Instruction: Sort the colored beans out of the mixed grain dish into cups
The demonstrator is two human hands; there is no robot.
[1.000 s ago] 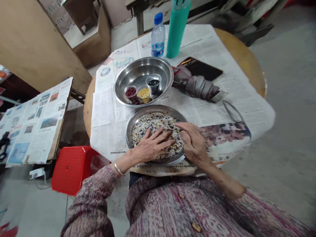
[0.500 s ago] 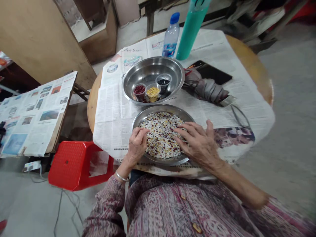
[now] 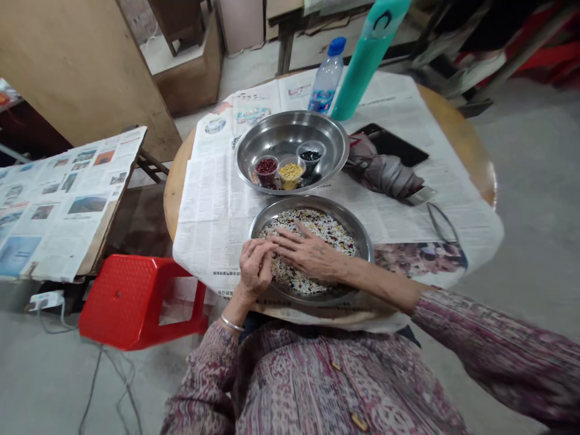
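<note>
Head view, everything placed from the steel plate (image 3: 312, 205) on the round bench (image 3: 457, 139):
- Left hand (image 3: 256, 269): just over the near side of the plate, fingers curled and bunched above the grain; whether it has a pinch of grain is hidden. A metal bangle (image 3: 231, 324) circles the wrist below the plate.
- Right hand (image 3: 308, 254): open, lying flat with fingers spread on the grain inside the plate, its fingertips just beside the left hand.
- Mixed grains (image 3: 326, 231): fill the plate in a shallow layer, mostly white with dark and red specks, and partly lie under both hands.
- Steel basin (image 3: 290, 130): just beyond the plate, wider and deeper, its inside mostly bare steel.
- Three small clear cups stand together inside the basin: one of red beans (image 3: 266, 166), one of yellow grains (image 3: 290, 172), one of black beans (image 3: 310, 156).
- Newspaper (image 3: 212, 205): spread across the bench beneath the plate and basin.
- Folded umbrella (image 3: 385, 172): beyond and right of the plate, lying on the newspaper, with a dark tablet (image 3: 389, 145) behind it.
- Eyeglasses (image 3: 441, 223): right of the plate, on the newspaper.
- Water bottle (image 3: 327, 84) and teal flask (image 3: 365, 66): upright, farthest from the plate, past the basin.
</note>
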